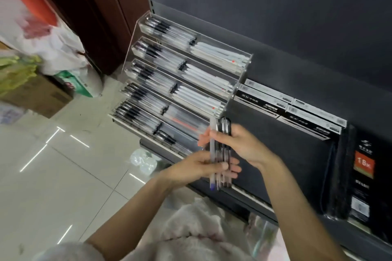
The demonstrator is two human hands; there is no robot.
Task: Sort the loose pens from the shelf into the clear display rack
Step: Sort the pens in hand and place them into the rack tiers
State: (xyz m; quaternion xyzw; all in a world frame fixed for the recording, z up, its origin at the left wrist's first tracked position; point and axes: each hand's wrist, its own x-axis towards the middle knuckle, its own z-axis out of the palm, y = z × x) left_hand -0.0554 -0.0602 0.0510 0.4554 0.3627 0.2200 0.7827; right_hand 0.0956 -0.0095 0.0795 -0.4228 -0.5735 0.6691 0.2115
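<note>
both hands, left hand (201,167) low and right hand (239,144) high, grip a bundle of slim clear plastic pens (220,154) (light, stiff, slippery) just before the clear acrylic tiered display rack (244,58); best pinched mid-barrel.

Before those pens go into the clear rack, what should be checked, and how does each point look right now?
1. Bundle of pens held firmly by both the left hand and right hand: ok.
2. Pens lined up the same way: cannot tell, blurred.
3. Clear display rack upright on the shelf: ok.
4. Free room in the lowest tier: cannot tell.
5. Path from hands to rack unobstructed: ok.
</note>
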